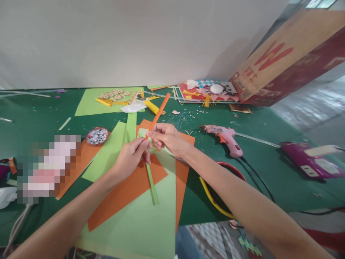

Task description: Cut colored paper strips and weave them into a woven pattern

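Left side of the green table [35,118]: blurred-out pinkish block [50,169], can't tell what. Just right of it, long orange paper sheet [77,165], with a round shallow red-rimmed dish [96,144] of small pale and dark bits at its far end. Next, light green paper sheet [105,154]; farther off, small woven orange-and-white pieces [114,95] on another green sheet. My left hand [133,151] is mid-scene, thumb and fingers pinching the near end of a narrow flat orange paper strip [162,108], which slants up toward far right. Narrow light green paper strip [151,183] runs out below that hand, over a broad orange sheet [113,210] and a pale green sheet [134,237]; can't tell if I'm gripping it too. My right hand [168,138], touching the left, pinches the orange strip just beyond it. Right of that: pink glue gun [229,138], clear stick in its back, then a purple plastic box [304,160]. Far right, tilted brown-and-red cardboard box [285,61].
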{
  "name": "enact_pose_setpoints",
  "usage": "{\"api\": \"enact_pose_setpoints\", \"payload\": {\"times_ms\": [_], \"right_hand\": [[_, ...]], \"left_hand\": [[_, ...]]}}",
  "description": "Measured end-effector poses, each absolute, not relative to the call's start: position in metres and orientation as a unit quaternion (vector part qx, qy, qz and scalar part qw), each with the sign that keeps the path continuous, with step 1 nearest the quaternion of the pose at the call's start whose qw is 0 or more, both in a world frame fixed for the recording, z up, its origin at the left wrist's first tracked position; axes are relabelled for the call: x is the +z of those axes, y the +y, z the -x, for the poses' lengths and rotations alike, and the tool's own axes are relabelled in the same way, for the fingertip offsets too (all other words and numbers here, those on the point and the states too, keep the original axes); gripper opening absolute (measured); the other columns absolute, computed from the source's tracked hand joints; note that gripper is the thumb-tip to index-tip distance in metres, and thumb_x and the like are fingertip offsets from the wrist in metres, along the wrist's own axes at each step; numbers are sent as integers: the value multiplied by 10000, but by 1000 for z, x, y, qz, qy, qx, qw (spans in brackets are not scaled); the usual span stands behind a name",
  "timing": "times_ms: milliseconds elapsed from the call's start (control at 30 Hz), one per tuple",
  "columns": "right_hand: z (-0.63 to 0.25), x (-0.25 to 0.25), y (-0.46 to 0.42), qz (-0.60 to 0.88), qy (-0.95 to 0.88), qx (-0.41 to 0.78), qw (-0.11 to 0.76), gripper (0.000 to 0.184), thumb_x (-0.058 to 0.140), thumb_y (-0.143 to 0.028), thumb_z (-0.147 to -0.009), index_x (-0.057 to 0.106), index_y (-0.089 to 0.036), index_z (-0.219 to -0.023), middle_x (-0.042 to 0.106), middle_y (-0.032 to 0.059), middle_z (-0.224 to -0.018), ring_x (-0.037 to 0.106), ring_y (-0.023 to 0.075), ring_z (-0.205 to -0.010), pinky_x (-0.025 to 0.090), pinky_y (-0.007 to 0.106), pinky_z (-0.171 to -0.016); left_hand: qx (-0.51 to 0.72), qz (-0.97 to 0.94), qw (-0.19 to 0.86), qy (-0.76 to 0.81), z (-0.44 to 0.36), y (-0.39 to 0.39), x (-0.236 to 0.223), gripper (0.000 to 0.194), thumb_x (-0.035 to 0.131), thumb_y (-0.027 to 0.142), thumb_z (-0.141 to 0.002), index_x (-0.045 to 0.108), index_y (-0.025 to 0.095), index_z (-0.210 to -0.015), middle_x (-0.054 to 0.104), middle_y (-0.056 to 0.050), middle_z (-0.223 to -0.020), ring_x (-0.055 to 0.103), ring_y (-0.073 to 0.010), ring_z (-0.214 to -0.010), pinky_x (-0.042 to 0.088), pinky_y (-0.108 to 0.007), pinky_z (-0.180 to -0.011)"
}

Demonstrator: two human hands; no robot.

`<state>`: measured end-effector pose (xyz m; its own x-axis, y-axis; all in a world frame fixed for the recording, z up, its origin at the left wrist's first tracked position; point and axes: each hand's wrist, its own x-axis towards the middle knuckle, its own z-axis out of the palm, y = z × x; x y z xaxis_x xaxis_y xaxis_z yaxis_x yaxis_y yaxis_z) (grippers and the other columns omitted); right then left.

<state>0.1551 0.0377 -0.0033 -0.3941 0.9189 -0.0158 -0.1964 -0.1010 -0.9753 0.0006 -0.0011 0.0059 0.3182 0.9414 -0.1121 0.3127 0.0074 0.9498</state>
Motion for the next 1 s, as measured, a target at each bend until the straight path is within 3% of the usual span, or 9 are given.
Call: {"api": "enact_pose_setpoints", "payload": {"times_ms": [200, 633, 833, 1000], "right_hand": [[-155, -6, 37, 349, -543, 651, 400, 334, 754, -403, -706, 543, -161, -615, 470, -77, -420, 395, 37, -372, 289, 202, -402], [-154, -4, 37, 345, -523, 651, 429, 357, 764, -395, -699, 507, -175, -585, 431, -90, -394, 381, 40, -364, 316, 204, -400], [-154, -4, 37, 350, -551, 638, 408, 312, 741, -388, -724, 559, -154, -625, 488, -66, -434, 395, 34, -375, 286, 196, -397], [-155, -3, 37, 349, -529, 645, 427, 333, 765, -386, -700, 535, -164, -608, 435, -88, -394, 383, 39, -365, 307, 200, -399]], "left_hand": [[311, -631, 507, 498, 1, 0, 4, 227, 381, 332, -918, 481, 200, -764, 554, 26, -511, 551, -118, -494, 416, -171, -389], [308, -621, 519, 499, 0, 1, 3, 237, 388, 352, -923, 493, 200, -774, 552, 26, -505, 544, -121, -496, 422, -171, -394], [309, -631, 506, 500, 0, 1, 5, 240, 389, 345, -920, 490, 198, -760, 565, 24, -523, 563, -113, -501, 432, -166, -408], [305, -623, 516, 502, 0, 1, 6, 226, 388, 331, -919, 495, 200, -769, 553, 28, -505, 553, -116, -497, 421, -164, -391]]}}
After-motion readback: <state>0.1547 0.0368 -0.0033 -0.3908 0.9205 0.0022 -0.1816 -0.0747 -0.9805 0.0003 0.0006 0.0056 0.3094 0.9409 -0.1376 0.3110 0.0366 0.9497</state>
